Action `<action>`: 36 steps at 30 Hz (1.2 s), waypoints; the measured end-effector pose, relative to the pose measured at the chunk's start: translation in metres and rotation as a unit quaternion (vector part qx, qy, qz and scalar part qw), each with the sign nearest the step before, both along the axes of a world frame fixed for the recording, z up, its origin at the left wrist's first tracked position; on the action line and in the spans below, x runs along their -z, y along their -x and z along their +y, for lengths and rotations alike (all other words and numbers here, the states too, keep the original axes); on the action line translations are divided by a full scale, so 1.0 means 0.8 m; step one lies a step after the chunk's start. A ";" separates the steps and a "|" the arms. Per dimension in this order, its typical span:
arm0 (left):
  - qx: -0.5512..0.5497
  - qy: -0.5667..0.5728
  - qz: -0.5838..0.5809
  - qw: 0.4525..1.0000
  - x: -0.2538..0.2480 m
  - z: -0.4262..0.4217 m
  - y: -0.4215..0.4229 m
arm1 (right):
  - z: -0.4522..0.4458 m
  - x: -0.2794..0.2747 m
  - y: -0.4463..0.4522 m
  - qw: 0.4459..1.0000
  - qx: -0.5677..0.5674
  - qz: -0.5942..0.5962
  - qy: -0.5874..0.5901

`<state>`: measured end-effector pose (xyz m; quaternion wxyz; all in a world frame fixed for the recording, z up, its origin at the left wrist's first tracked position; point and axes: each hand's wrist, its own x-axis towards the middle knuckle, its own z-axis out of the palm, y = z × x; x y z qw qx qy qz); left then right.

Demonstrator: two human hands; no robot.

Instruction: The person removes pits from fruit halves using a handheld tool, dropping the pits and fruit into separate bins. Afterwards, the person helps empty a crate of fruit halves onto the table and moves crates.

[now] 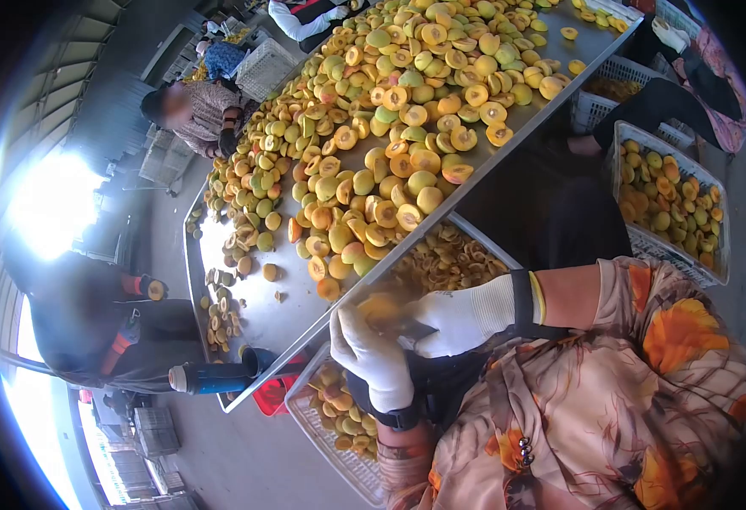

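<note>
My left hand (371,357), in a white glove, is closed around a blurred yellow apricot (383,311). My right hand (466,320), also white-gloved, is closed against the fruit's other side. Something dark and smeared shows near its fingertips, too blurred to name. Both hands are just off the near edge of a metal table (281,326). A heap of apricots (390,127), many of them halved, covers much of the table. Below my hands, one crate (343,467) contains apricot halves, and another crate (485,231) holds thin brownish-yellow scraps.
A crate of apricots (670,200) stands on the right. Across the table, a person (207,115) works, and another person (109,314) stands at the left with a fruit half in hand. A blue cylinder (211,378) and a red container (272,396) sit by the table corner.
</note>
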<state>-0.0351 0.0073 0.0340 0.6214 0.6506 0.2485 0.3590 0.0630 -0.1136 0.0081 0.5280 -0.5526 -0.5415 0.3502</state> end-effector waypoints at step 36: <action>0.154 -0.027 -0.078 0.985 0.013 0.018 -0.036 | -0.013 -0.019 -0.042 0.927 -0.161 0.259 0.216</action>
